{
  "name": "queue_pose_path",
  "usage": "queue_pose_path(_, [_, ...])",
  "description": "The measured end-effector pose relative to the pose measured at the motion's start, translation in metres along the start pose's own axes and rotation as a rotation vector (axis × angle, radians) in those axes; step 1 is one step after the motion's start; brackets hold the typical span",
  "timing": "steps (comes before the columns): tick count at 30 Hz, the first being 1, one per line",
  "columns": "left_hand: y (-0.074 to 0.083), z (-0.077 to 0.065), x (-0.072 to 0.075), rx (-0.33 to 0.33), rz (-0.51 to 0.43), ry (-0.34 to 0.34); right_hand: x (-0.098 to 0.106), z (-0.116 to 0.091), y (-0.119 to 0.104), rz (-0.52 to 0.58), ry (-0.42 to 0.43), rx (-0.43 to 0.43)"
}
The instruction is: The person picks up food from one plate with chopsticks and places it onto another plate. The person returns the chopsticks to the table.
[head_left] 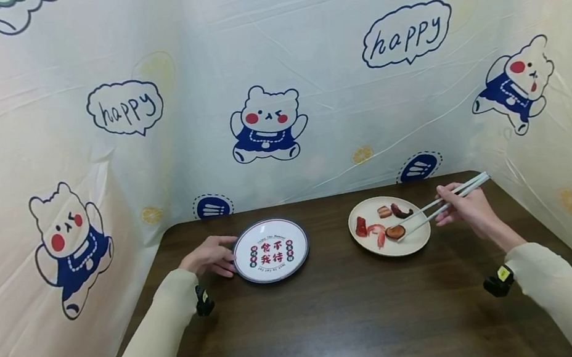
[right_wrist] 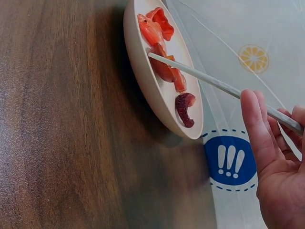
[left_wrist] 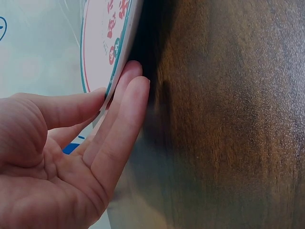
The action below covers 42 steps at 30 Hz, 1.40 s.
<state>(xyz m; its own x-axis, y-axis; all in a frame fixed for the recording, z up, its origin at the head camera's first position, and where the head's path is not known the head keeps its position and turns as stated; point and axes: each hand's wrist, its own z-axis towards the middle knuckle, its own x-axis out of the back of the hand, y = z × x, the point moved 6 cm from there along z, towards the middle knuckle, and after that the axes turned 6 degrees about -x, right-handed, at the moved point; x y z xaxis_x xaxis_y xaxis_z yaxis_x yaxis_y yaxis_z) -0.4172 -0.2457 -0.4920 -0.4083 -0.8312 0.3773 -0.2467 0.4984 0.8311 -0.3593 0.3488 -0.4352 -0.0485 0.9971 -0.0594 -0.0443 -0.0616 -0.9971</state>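
Head view: right grip (head_left: 462,211) holds slim chopsticks (head_left: 429,218), left grip (head_left: 212,256) pinches a round, perhaps glazed plate (head_left: 271,251).

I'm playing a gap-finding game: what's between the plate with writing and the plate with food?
Just bare brown tabletop lies between the plate with writing and the plate with food; the head view shows it.

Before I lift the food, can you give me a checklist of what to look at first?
1. Right hand holding the chopsticks: ok.
2. Chopstick tips at the round brown food: ok.
3. Brown food pinched firmly: cannot tell.
4. Food plate resting on the table: ok.
5. A hand steadying the food plate: not ok, neither hand touches it.
6. Left hand at the edge of the printed plate: ok.
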Motion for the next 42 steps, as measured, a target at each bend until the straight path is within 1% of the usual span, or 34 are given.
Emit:
queue_pose_path(8, [-0.001, 0.0, 0.0, 0.009, 0.007, 0.01, 0.003, 0.001, 0.005, 0.011, 0.019, 0.001])
queue_pose_path(13, [-0.002, 0.001, 0.001, 0.009, 0.014, 0.023, 0.003, 0.004, 0.011, -0.031, 0.022, -0.006])
queue_pose_path(20, [0.0, 0.001, 0.0, -0.005, 0.017, 0.016, 0.002, 0.008, 0.011, -0.061, 0.035, -0.008])
queue_pose_path(33, [0.0, 0.002, 0.0, 0.002, 0.016, 0.01, 0.006, 0.008, 0.016, -0.116, 0.076, -0.046])
queue_pose_path(42, [0.001, 0.001, -0.002, -0.001, 0.03, 0.003, 0.006, 0.008, 0.016, -0.085, 0.086, -0.051])
